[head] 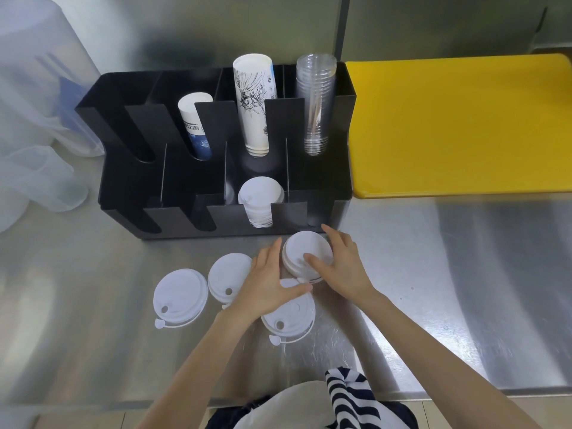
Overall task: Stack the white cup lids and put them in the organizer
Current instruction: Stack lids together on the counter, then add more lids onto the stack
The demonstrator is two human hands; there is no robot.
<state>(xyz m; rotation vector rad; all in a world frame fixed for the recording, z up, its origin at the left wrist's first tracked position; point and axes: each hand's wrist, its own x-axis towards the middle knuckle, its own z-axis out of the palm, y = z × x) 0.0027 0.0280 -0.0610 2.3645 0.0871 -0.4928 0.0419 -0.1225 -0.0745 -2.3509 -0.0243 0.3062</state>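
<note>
Head view shows us both hands closed around a short stack of white lids [305, 253] on the steel worktop [433, 274], just in front of the black organizer [318, 212] near its right front corner. Our left hand [267, 278] cups the stack's left side with the thumb under its near edge, while our right hand [342, 266] grips the right side, thumb pressed on top. Three loose lids lie flat nearer the worktop's front edge: one far left [179, 297], one [224, 275] partly under the left hand, and one [294, 320] below both wrists. Another lid stack [260, 201] already sits in the organizer's third front slot from the left. Paper cups [253, 103] and clear cups [315, 103] fill the rear slots, and a yellow board [458, 125] lies to the right, touching the organizer.
</note>
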